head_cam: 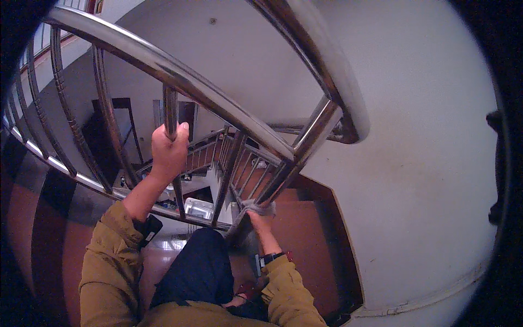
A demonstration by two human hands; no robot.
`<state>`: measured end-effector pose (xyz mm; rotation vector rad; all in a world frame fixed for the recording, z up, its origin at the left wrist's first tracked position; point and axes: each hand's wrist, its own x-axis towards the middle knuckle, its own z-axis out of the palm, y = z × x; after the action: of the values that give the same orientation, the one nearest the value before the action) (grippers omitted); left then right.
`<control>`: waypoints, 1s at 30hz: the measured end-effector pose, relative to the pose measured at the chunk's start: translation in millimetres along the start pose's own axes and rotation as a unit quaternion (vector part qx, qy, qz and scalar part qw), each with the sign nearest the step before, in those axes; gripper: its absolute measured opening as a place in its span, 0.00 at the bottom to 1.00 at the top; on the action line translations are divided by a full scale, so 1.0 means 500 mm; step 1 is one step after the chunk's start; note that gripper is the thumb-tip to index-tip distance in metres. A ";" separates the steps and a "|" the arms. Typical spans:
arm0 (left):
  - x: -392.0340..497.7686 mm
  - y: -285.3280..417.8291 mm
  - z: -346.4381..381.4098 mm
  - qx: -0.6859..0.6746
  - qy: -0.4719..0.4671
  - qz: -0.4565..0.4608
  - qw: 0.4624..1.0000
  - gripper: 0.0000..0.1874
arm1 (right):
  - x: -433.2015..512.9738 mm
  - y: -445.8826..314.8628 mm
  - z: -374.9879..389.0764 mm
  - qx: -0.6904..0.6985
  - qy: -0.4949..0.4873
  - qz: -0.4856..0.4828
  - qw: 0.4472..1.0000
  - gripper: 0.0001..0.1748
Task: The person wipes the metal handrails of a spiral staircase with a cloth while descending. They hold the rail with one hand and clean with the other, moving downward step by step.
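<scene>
My left hand (pixel 169 151) is wrapped around an upright baluster (pixel 170 104) of the stainless-steel stair railing, below its thick handrail (pixel 179 77). Lower and to the right, my right hand (pixel 258 216) presses a greyish cloth (pixel 261 207) around the foot of the corner newel post (pixel 282 180). The cloth hides most of my right fingers. One end of it hangs along the left side of the post, near the railing's bottom rail (pixel 171 213).
Reddish-brown stairs (pixel 298 229) descend on the right beside a pale, stained wall (pixel 408 171). Another handrail (pixel 327 69) rises at the upper right. Through the balusters, a lower flight's railing (pixel 200 157) and a white container (pixel 199 207) show far below. Striped floor tiles (pixel 49 220) lie to the left.
</scene>
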<state>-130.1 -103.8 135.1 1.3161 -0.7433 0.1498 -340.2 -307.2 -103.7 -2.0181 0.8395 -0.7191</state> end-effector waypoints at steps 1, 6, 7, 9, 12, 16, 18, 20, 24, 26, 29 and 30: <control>0.000 0.000 0.001 0.004 0.005 -0.013 1.000 0.16 | 0.005 -0.031 -0.013 0.043 0.051 -0.016 0.998 0.36; 0.002 -0.005 0.003 0.032 0.016 0.052 0.998 0.17 | 0.045 -0.231 -0.123 0.147 0.170 -0.127 0.966 0.30; 0.004 -0.006 0.003 0.047 0.023 0.063 0.997 0.17 | 0.060 -0.276 -0.144 0.113 0.183 -0.136 0.967 0.29; 0.006 -0.009 0.003 0.044 0.016 0.064 0.997 0.17 | 0.065 -0.354 -0.181 0.178 0.183 -0.162 0.953 0.27; 0.007 -0.010 0.007 0.055 0.026 0.076 0.995 0.17 | 0.053 -0.455 -0.233 0.151 0.172 -0.182 0.956 0.19; 0.006 -0.011 0.010 0.033 0.028 0.064 0.997 0.17 | 0.048 -0.561 -0.282 0.142 0.163 -0.201 0.955 0.14; 0.006 -0.013 0.008 0.038 0.023 0.079 0.996 0.17 | 0.060 -0.591 -0.286 0.106 0.199 -0.210 0.952 0.15; 0.007 -0.015 0.006 0.043 0.021 0.083 0.995 0.17 | 0.076 -0.595 -0.274 0.095 0.229 -0.238 0.939 0.16; 0.008 -0.017 0.006 0.035 0.016 0.056 0.998 0.17 | 0.096 -0.514 -0.224 0.001 0.250 -0.146 0.957 0.13; 0.006 -0.015 0.008 0.035 0.022 0.042 0.998 0.17 | 0.105 -0.446 -0.205 0.011 0.277 -0.246 0.929 0.14; 0.001 -0.010 0.009 0.033 0.028 0.043 0.998 0.17 | 0.133 -0.352 -0.178 -0.064 0.341 -0.306 0.887 0.13; 0.000 -0.008 0.009 0.027 0.027 0.045 0.998 0.17 | 0.131 -0.324 -0.155 -0.072 0.374 -0.278 0.882 0.12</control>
<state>-129.9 -109.0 132.3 1.3246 -0.7578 0.2779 -307.8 -321.5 84.2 -2.1344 0.7216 -1.8945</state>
